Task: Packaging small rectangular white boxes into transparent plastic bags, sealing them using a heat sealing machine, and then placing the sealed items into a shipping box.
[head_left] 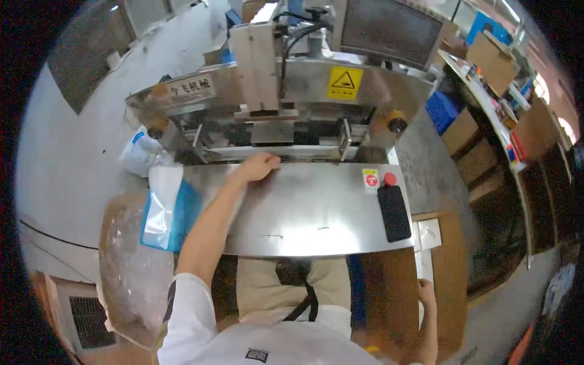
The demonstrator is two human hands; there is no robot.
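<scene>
Left carton: an open brown cardboard box lined with crumpled clear plastic (131, 255) stands left of the worktop.
Blue container: a bright blue plastic bin draped with white film (159, 213) sits against the worktop's left edge.
Left hand: the bare left hand (260, 165) rests palm down at the far edge of the brushed-steel worktop (286, 201), forearm reaching diagonally far and right, fingers curled; whether they pinch anything cannot be told.
Machine opening: the fingers lie just near of a pale straight metal bar (292, 151) across the front of the silver metal machine (258, 67). Step in hand, as judged: handling at this opening; the next move calls for fingers clear of the moving parts.
Worktop right: a round red button (390, 179) stands far of a black rectangular phone (394, 213).
Right hand: the bare right hand (427, 292) hangs low, forearm pointing far, beside flat white pieces (429, 234) in the right-hand brown cardboard box (453, 261); its grip is unclear, contact likewise.
</scene>
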